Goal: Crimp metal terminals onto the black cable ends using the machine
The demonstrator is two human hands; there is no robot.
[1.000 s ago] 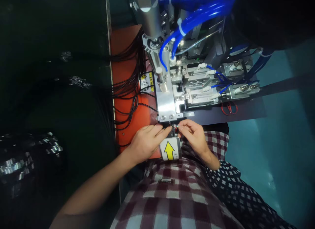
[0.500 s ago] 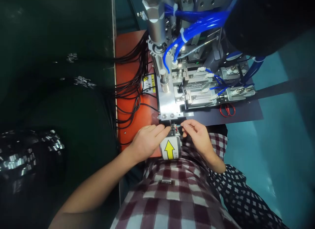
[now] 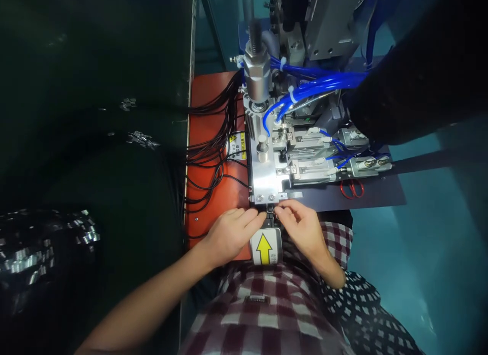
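My left hand [image 3: 232, 235] is closed at the near end of the machine's black track [image 3: 270, 218], thumb and index finger reaching its left side. Whatever its fingertips hold is hidden. From the other side my right hand [image 3: 301, 225] pinches something small at the track, and its fingertips almost meet those of my left. The tiny part between them is too small to name. Just behind the fingertips is the shiny metal plate [image 3: 266, 184] of the machine. A white label with a yellow arrow [image 3: 264, 249] faces up on the near side of the hands.
Black cables [image 3: 213, 156] cross the orange-red base plate [image 3: 206, 93] to the dark surface at left, where bundles with shiny metal ends [image 3: 143, 139] lie. Blue air hoses [image 3: 324, 81] arch over metal cylinders [image 3: 314, 174]. Red-handled scissors [image 3: 352, 188] rest on the right.
The view has shifted, so the machine sits lower in the picture. My right hand has come in closer to my left, and the small metal part seen between them before is now mostly covered.
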